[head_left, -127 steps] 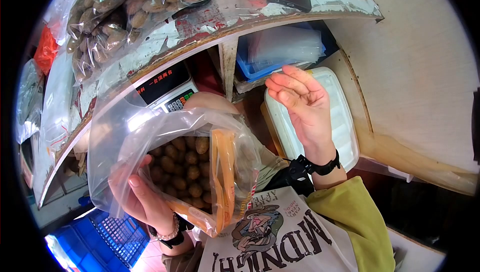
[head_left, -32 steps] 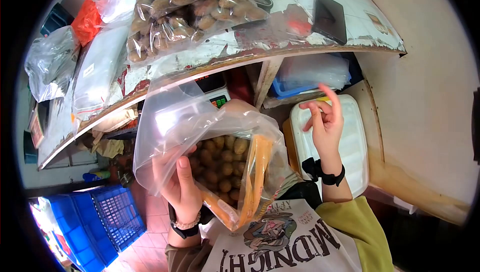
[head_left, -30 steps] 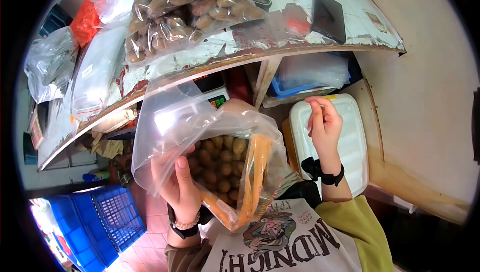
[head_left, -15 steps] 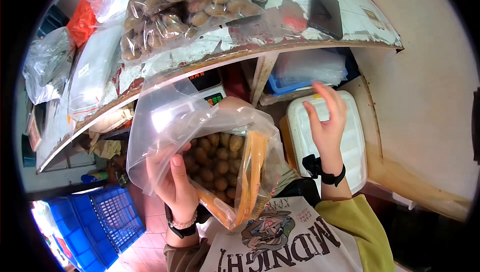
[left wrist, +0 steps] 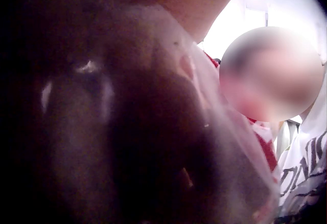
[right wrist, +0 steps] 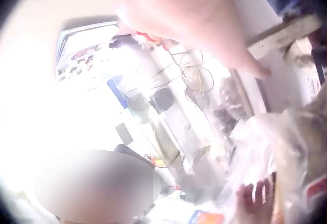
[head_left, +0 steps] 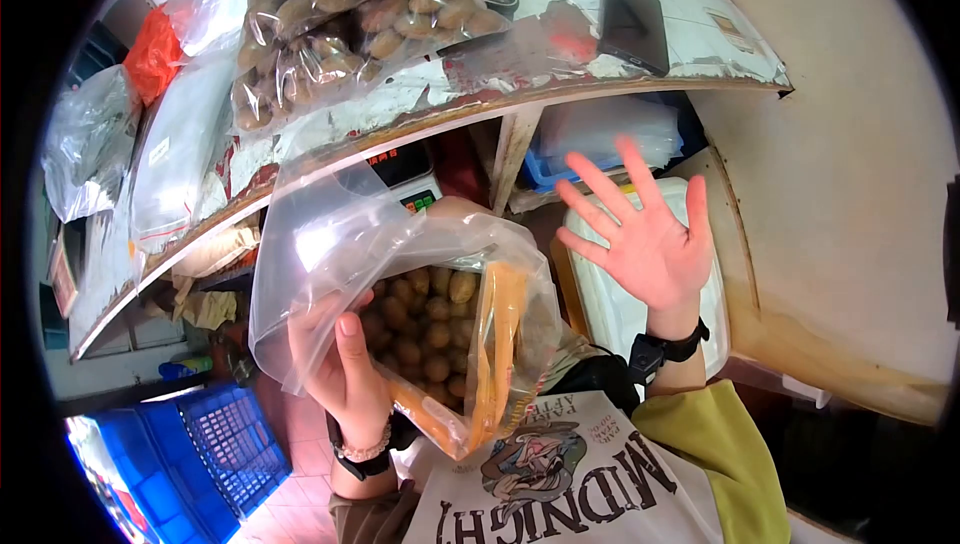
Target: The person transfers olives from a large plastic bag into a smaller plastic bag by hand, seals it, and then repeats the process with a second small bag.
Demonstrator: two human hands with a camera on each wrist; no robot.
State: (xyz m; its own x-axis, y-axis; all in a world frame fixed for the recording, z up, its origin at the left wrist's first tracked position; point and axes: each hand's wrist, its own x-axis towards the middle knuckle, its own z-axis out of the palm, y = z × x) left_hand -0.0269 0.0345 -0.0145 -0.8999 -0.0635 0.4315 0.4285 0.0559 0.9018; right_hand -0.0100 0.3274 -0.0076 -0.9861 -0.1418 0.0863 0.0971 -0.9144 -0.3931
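Note:
In the head view a clear plastic bag (head_left: 535, 324) with an orange band stands mouth-up at the person's lap. Inside it lie many small brown oval fruits or nuts (head_left: 430, 329). My left hand (head_left: 345, 369) holds the bag's left rim, thumb upright on the near side and the other fingers seen through the film. Raised to the right of the bag, my right hand (head_left: 655, 244) is held with palm up and fingers spread, holding nothing. The left wrist view is mostly dark plastic film (left wrist: 153, 106); the right wrist view shows part of the right hand (right wrist: 189, 19).
A worn counter (head_left: 430, 104) curves across the back, bearing a bag of larger brown ovals (head_left: 330, 34) and a black phone (head_left: 633, 26). Beneath it are a scale (head_left: 420, 194) and a blue bin of plastic bags (head_left: 610, 134). A white lidded box (head_left: 640, 329) and blue crate (head_left: 190, 454) flank me.
My right hand has gone from loosely bent fingers to a spread palm. The left hand keeps its hold on the bag. Since the oldest frame, the head view has shifted.

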